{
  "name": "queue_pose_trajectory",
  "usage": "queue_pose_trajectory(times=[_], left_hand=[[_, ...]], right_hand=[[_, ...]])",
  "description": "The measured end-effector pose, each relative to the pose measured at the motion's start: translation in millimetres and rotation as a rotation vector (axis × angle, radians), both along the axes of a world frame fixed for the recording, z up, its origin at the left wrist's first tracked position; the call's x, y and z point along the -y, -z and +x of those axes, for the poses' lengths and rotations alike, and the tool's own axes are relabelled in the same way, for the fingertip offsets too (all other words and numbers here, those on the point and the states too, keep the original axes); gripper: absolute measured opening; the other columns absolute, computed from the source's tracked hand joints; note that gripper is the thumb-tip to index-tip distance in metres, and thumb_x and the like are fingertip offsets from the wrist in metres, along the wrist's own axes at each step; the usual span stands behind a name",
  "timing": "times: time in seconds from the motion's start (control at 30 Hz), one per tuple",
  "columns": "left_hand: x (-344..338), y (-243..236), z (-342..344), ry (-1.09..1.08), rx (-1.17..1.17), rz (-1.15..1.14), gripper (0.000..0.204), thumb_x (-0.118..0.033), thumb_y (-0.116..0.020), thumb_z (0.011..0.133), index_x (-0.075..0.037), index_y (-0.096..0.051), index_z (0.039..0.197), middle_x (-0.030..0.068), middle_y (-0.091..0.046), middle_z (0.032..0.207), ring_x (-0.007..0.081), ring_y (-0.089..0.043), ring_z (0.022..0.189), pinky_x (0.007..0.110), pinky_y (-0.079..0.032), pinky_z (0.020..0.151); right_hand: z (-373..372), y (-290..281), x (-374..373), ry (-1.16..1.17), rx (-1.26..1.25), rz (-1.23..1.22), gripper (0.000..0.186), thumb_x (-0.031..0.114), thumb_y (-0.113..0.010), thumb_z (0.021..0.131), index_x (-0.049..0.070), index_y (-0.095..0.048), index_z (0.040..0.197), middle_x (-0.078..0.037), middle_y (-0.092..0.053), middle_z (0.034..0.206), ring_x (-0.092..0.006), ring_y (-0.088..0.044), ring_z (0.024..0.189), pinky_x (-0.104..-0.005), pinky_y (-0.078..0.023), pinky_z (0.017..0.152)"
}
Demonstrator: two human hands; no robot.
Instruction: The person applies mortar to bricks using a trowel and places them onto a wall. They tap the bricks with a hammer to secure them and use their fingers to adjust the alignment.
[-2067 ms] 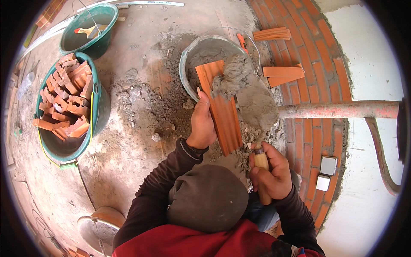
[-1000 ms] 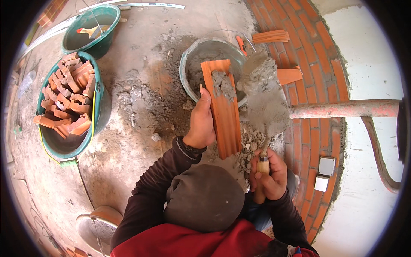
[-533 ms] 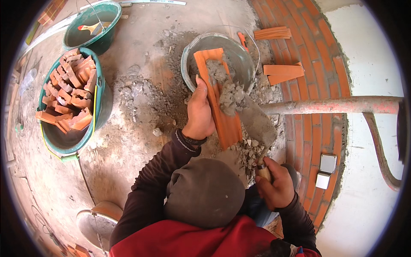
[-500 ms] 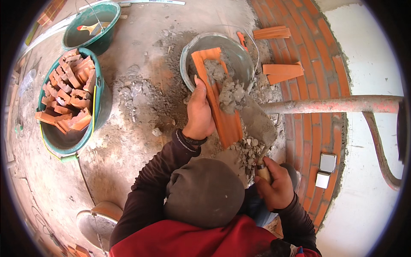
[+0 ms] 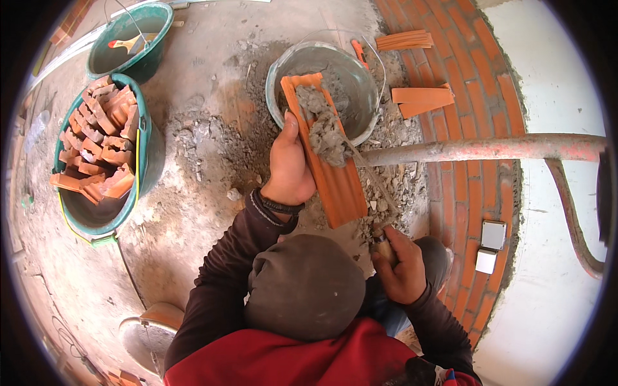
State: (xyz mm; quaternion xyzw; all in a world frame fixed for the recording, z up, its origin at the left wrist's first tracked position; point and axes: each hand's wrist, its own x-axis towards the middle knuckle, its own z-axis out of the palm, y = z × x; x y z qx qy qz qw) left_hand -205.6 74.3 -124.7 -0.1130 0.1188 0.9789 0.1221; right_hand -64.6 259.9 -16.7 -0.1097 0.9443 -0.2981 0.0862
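Note:
My left hand grips the left side of a grooved terracotta tile, held tilted over the grey bucket. Wet grey mortar lies in a lumpy mass on the tile's upper part. My right hand is closed round the wooden handle of a trowel, whose dirty blade appears almost edge-on along the tile's right edge, its tip at the mortar. A dark cap and red-clad shoulders fill the lower centre, covering part of my forearms' surroundings.
Green buckets hold broken tile pieces and a brush. Spare tiles and an orange-handled tool lie beyond. A rusty pipe crosses the brick band, with two small boxes beside a white wall.
The trowel has swung from showing its broad loaded face to nearly edge-on, moving left against the tile. More mortar now sits on the tile, which has shifted slightly left.

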Motion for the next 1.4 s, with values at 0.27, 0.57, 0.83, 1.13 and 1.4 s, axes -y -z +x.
queue_pose_trajectory(times=[0.27, 0.57, 0.83, 1.13, 1.4], left_hand=[[12, -15, -1, 0.085, 0.073, -0.06, 0.048, -0.038, -0.026, 0.106, -0.005, -0.045, 0.134, 0.0121, -0.056, 0.126, 0.0271, -0.056, 0.114, 0.044, -0.045, 0.101], [40, -33, -8, 0.071, 0.063, -0.122, 0.047, -0.036, -0.022, 0.106, -0.006, -0.047, 0.132, 0.0112, -0.059, 0.122, 0.0257, -0.058, 0.11, 0.043, -0.046, 0.098], [40, -30, -7, 0.131, 0.038, -0.196, 0.044, -0.035, -0.028, 0.106, -0.006, -0.045, 0.133, 0.0105, -0.058, 0.123, 0.0256, -0.057, 0.11, 0.044, -0.047, 0.098], [38, -10, -3, 0.188, 0.041, -0.155, 0.046, -0.039, -0.028, 0.106, -0.007, -0.045, 0.133, 0.0094, -0.058, 0.124, 0.0248, -0.059, 0.11, 0.044, -0.048, 0.097], [63, 27, 6, 0.029, -0.032, -0.057, 0.048, -0.04, -0.03, 0.105, -0.005, -0.044, 0.134, 0.0143, -0.06, 0.121, 0.0281, -0.06, 0.108, 0.045, -0.048, 0.096]], right_hand=[[7, 27, -5, 0.034, -0.044, -0.057, 0.04, -0.001, -0.063, 0.079, -0.012, -0.052, 0.116, -0.024, -0.058, 0.092, -0.0408, -0.061, 0.08, -0.0391, -0.05, 0.071], [5, 31, -30, 0.114, -0.198, 0.004, 0.033, -0.003, -0.062, 0.079, -0.01, -0.056, 0.111, -0.023, -0.06, 0.083, -0.036, -0.061, 0.072, -0.0349, -0.05, 0.066], [-63, -62, -49, -0.128, -0.075, 0.181, 0.023, 0.007, -0.059, 0.087, -0.004, -0.059, 0.108, -0.018, -0.059, 0.072, -0.0343, -0.06, 0.06, -0.0359, -0.047, 0.059], [-120, -86, -23, -0.286, -0.024, 0.576, 0.022, 0.023, -0.063, 0.091, 0.002, -0.057, 0.086, -0.019, -0.057, 0.066, -0.0401, -0.058, 0.065, -0.0463, -0.045, 0.059], [-170, -74, -25, -0.184, -0.072, 0.521, 0.025, 0.024, -0.061, 0.092, -0.001, -0.061, 0.092, -0.022, -0.06, 0.077, -0.0383, -0.063, 0.073, -0.046, -0.046, 0.061]])
